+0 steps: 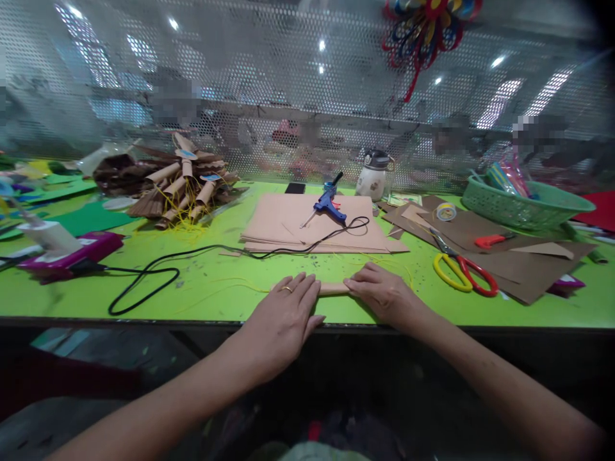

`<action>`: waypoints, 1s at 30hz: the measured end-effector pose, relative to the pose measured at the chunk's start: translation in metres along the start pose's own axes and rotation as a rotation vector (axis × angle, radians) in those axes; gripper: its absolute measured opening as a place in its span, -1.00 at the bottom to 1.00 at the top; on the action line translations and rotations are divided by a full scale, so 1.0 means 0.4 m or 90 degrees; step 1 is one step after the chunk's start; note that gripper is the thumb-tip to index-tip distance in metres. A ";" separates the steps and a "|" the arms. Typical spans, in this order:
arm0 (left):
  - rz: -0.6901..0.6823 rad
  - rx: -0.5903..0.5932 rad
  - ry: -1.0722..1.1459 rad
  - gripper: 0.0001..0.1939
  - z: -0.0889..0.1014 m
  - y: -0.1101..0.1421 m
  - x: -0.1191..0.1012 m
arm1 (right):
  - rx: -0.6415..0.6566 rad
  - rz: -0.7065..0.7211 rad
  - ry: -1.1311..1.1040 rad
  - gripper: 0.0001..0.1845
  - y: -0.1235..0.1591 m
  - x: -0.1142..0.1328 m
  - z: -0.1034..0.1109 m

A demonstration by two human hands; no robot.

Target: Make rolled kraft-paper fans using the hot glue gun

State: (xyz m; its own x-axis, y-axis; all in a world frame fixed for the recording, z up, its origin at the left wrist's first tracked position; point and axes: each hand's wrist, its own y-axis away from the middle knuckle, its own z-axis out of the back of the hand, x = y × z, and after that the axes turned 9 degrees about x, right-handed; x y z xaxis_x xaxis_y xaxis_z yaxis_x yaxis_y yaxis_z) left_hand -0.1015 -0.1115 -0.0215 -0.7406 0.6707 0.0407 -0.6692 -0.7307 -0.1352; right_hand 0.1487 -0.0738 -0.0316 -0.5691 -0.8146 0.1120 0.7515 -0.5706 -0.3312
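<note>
A thin tan paper roll (335, 289) lies near the table's front edge, under and between my hands. My left hand (283, 310) rests flat on its left part, fingers stretched out. My right hand (384, 291) is closed on its right end, with the fingertips pinched on the paper. Yellow string (230, 280) trails across the table to the left of my left hand. Just beyond lies a stack of tan paper sheets (273, 218), on which rests a blue glue gun (329, 206). The parts of the roll beneath my fingers are hidden.
The glue gun's black cord (211, 248) loops left to a purple power strip (81, 256). Scissors (464, 272), a red cutter (494, 239) and tape (446, 212) lie on brown paper at right. Behind stand a green basket (523, 208), bottle (371, 179) and bundled paper rolls (177, 186).
</note>
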 end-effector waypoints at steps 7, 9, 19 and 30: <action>0.013 0.013 0.026 -0.43 0.013 -0.003 -0.002 | 0.007 -0.019 -0.008 -0.76 -0.004 0.007 0.002; 0.014 0.015 0.020 -0.41 0.011 -0.002 -0.001 | 0.001 -0.021 -0.002 -0.75 -0.006 0.011 0.001; 0.010 -0.014 -0.008 -0.34 -0.026 0.005 0.000 | -0.013 -0.030 0.034 -0.74 -0.006 0.032 0.000; 0.013 -0.028 0.012 -0.34 -0.028 0.008 -0.001 | -0.013 -0.042 0.010 -0.75 -0.009 0.035 0.003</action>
State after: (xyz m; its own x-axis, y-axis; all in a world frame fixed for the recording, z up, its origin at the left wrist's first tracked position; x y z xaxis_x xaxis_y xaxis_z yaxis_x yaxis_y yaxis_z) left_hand -0.1026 -0.1128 -0.0332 -0.7526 0.6582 0.0185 -0.6501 -0.7383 -0.1797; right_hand 0.1386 -0.0831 -0.0276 -0.6221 -0.7737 0.1194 0.7055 -0.6202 -0.3430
